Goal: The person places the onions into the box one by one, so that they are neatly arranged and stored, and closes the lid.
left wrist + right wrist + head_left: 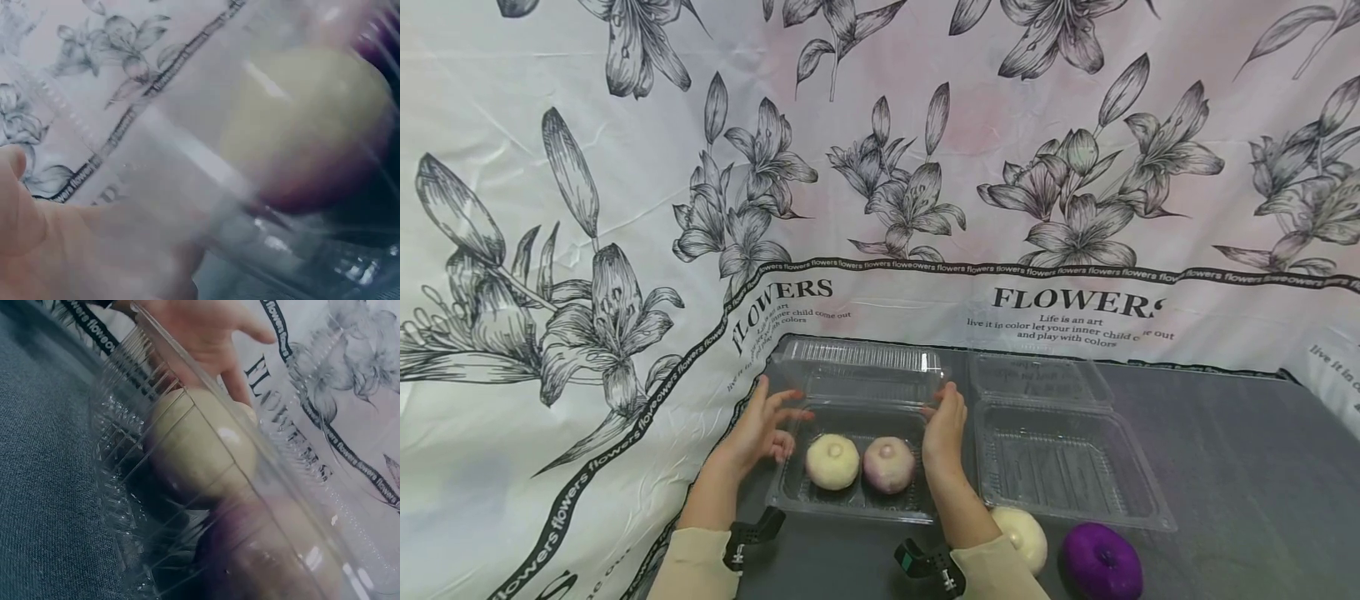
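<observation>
A clear plastic clamshell box [850, 513] lies with its lid [857, 385] folded back. Inside sit two round, onion-like vegetables: a cream one [832, 462] on the left and a pinkish-purple one [889, 465] beside it. My left hand [760, 432] is at the box's left side, fingers spread loosely toward the lid's hinge. At the right side my right hand [946, 429] has its fingers extended upward, fingertips right at the lid's edge. The right wrist view shows the left hand [206, 344] with spread fingers behind the box wall, next to the cream vegetable [203, 447].
A second clear clamshell box [1075, 515] with its lid back stands to the right. In front of it are another cream round vegetable [1022, 537], partly behind my right forearm, and a deep purple one [1102, 562]. A flower-printed cloth [910, 317] hangs behind the dark table.
</observation>
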`<state>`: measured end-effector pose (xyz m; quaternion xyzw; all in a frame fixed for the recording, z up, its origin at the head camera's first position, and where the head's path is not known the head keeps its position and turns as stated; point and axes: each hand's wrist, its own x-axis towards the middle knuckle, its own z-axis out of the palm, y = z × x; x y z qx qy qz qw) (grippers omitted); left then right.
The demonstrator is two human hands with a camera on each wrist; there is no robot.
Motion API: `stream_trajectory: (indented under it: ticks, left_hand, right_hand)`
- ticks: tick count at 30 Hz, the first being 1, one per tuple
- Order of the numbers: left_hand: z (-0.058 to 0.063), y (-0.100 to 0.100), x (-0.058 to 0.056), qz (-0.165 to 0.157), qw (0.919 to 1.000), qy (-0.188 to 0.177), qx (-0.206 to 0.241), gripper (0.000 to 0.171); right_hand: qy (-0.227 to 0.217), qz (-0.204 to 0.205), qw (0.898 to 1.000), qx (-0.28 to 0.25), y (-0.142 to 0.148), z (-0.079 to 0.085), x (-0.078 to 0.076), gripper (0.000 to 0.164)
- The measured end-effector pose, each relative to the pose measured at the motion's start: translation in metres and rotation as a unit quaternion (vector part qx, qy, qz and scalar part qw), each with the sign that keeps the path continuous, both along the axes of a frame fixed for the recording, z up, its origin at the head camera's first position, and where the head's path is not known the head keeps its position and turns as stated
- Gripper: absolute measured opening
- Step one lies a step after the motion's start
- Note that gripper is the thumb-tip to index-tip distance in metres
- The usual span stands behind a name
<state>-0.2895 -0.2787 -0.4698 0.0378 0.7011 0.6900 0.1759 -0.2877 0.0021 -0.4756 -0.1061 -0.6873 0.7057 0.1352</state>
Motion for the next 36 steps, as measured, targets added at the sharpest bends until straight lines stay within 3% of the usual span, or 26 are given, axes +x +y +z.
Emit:
stream_trajectory:
  ticks: [5, 15, 18, 23, 26, 31, 36]
  left_hand:
    - [0.007, 0.0, 0.004, -0.011, 0.9997, -0.01, -0.021, 0.102]
    - [0.01, -0.001, 0.005, -0.02, 0.9988, -0.021, -0.039, 0.107]
    - [0.01, -0.001, 0.005, -0.026, 0.9988, -0.023, -0.036, 0.1]
    - [0.01, -0.002, 0.006, -0.034, 0.9991, -0.006, -0.023, 0.074]
    - [0.01, -0.002, 0.006, -0.018, 0.9995, 0.008, -0.023, 0.067]
    - [0.009, -0.001, 0.005, 0.029, 0.9994, 0.02, 0.001, 0.064]
    - [0.007, 0.0, 0.003, 0.053, 0.9978, 0.034, 0.022, 0.063]
  right_hand:
    - [0.007, -0.003, 1.0, -0.013, -0.001, 0.001, 0.001, 0.055]
    - [-0.021, 0.034, 0.997, -0.062, 0.004, 0.001, 0.0, 0.036]
    - [-0.027, 0.054, 0.996, -0.068, 0.009, 0.004, -0.001, 0.037]
    - [-0.04, 0.092, 0.994, -0.047, 0.021, 0.013, -0.001, 0.049]
    - [-0.055, 0.096, 0.992, -0.059, 0.027, 0.017, -0.003, 0.049]
    - [-0.087, 0.099, 0.983, -0.125, 0.036, 0.022, -0.005, 0.048]
    - [-0.103, 0.112, 0.976, -0.156, 0.041, 0.022, -0.006, 0.049]
